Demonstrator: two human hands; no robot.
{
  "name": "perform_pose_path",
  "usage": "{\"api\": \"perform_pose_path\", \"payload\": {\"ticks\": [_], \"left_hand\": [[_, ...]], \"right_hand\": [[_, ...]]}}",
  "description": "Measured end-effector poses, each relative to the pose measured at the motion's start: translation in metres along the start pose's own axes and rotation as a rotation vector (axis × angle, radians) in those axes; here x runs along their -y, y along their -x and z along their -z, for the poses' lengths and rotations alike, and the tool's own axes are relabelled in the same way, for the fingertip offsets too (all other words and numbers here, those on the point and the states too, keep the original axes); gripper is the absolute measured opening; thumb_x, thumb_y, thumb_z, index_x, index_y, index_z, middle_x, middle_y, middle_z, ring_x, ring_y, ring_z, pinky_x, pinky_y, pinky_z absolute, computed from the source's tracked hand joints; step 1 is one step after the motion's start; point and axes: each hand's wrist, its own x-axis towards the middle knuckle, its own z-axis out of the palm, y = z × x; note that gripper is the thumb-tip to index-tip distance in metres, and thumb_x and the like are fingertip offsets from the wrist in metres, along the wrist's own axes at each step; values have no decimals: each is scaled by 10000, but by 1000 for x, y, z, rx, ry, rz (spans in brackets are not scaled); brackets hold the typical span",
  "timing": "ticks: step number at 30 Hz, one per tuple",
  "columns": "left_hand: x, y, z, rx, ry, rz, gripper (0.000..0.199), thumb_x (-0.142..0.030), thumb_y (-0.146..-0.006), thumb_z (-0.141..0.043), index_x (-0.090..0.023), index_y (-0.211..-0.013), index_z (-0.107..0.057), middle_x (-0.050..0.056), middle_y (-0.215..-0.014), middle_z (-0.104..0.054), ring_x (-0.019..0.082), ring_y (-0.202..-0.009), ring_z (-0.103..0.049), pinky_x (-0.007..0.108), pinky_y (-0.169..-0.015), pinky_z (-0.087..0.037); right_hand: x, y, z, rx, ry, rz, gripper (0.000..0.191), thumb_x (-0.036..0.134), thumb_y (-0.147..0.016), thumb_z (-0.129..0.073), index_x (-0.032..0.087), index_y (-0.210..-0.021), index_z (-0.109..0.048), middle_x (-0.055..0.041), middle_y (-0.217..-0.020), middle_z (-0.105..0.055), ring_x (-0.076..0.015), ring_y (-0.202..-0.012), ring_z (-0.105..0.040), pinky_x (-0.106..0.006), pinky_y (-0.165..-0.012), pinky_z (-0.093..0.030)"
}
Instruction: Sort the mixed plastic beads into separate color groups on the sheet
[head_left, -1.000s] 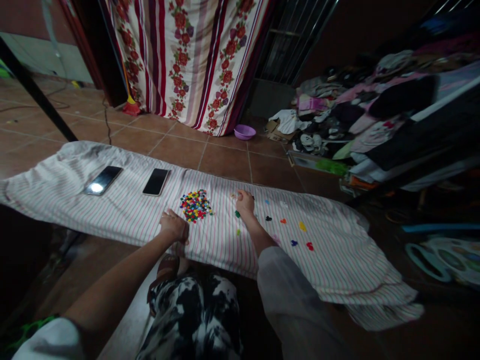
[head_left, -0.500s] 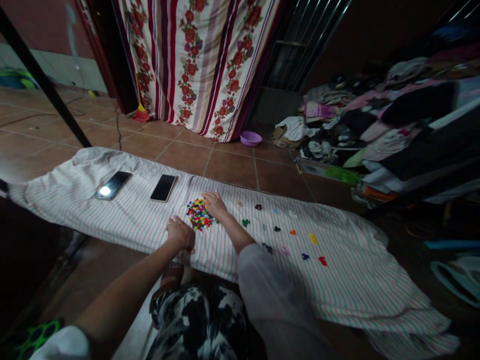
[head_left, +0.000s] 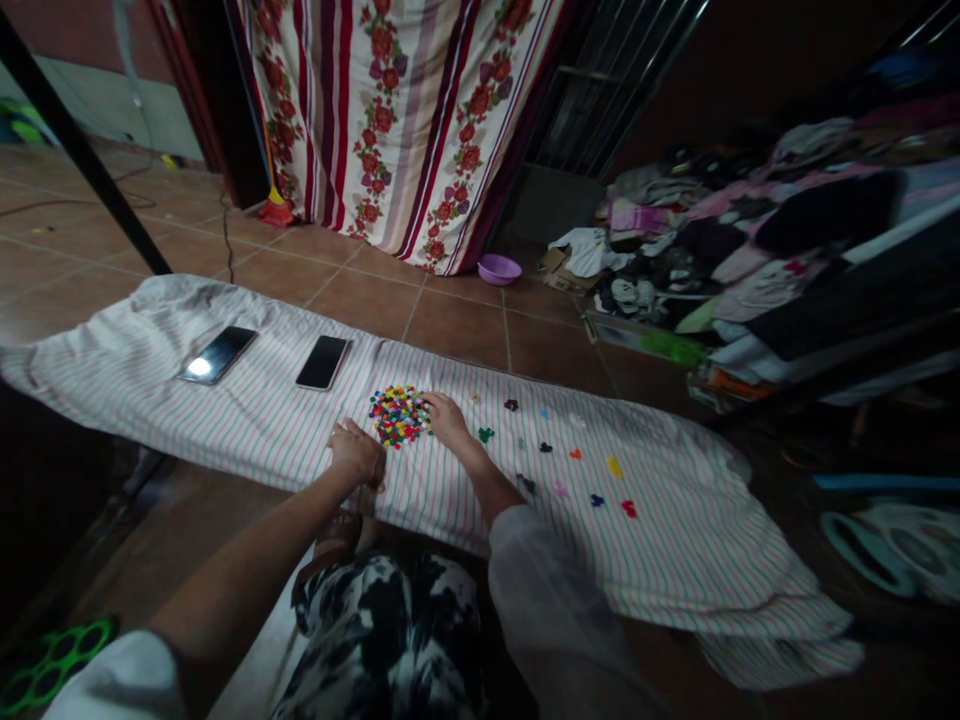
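Right hand back at the pile's three o'clock edge, left hand unmoved

One second ago the right hand (head_left: 448,418) was out among the sorted groups; half a second ago it reached over the upper right of the pile of small coloured pieces (head_left: 397,415). Now it has drawn slightly off, its fingertips at the pile's three o'clock edge. Its thumb and fingers are brought close together, but whether a piece is pinched between them cannot be told.

The left hand (head_left: 356,452) rests at the pile's eight o'clock, on the striped cloth (head_left: 675,540), as in both earlier views. Its fingers are loosely curled; whether it holds anything cannot be told.

The brown pieces (head_left: 511,405), largely covered by the right hand a second ago, show plainly, just above three o'clock from the pile. The dark green pieces (head_left: 486,435) lie nearer, a little past three. Around the black pieces (head_left: 546,448), orange pieces (head_left: 575,454) sit near three, red pieces (head_left: 628,509) at four and pink pieces (head_left: 561,491) at five. The black-screened phone (head_left: 322,362) lies at the pile's ten o'clock, in the same spot on the cloth as before.
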Motion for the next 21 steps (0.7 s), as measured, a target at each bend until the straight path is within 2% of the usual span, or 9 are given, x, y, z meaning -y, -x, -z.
{"api": "perform_pose_path", "payload": {"ticks": [3, 7, 11, 17, 21], "left_hand": [[0, -1, -2, -4, 4, 10, 1112, -560, -536, -774, -7, -1409, -363, 368, -1475, -177, 532, -1323, -278, 479, -854, -458], [0, -2, -3, -16, 0, 11, 1111, -552, -537, -771, 25, -1396, -366, 388, -1462, -186, 536, -1313, -293, 464, -820, -469], [0, -1, -2, -13, 4, 6, 1076, -546, -546, -764, 2, -1393, -387, 383, -1464, -186, 543, -1313, -285, 472, -805, -467], [0, -3, -3, -9, 5, 1, 1108, -557, -522, -775, -17, -1405, -377, 373, -1473, -170, 547, -1317, -273, 495, -841, -454], [1, -4, -5, -13, 13, -5, 1170, -580, -500, -782, 35, -1398, -353, 404, -1455, -163, 545, -1318, -270, 494, -858, -450]], "right_hand": [[-2, 12, 0, -40, -62, 3, 459, 3, -768, -383, 196, -1059, -681, -57, -1133, -660, -164, -1104, -570, -320, -1013, -424], [-3, 23, -1, -90, -123, 8, 472, 1, -737, -373, 190, -1025, -695, -57, -1093, -676, -160, -1061, -593, -324, -1021, -428], [-1, 28, 1, -101, -129, -17, 486, 8, -742, -371, 208, -1052, -688, -39, -1108, -675, -148, -1058, -595, -305, -1003, -439], [8, 10, 6, -31, -14, -67, 438, 35, -815, -384, 217, -1063, -697, -36, -1079, -688, -154, -1029, -599, -280, -953, -442], [17, -5, 8, 23, 152, -124, 376, 113, -876, -415, 228, -1098, -696, -51, -1032, -691, -166, -981, -597, -271, -925, -426]]}}
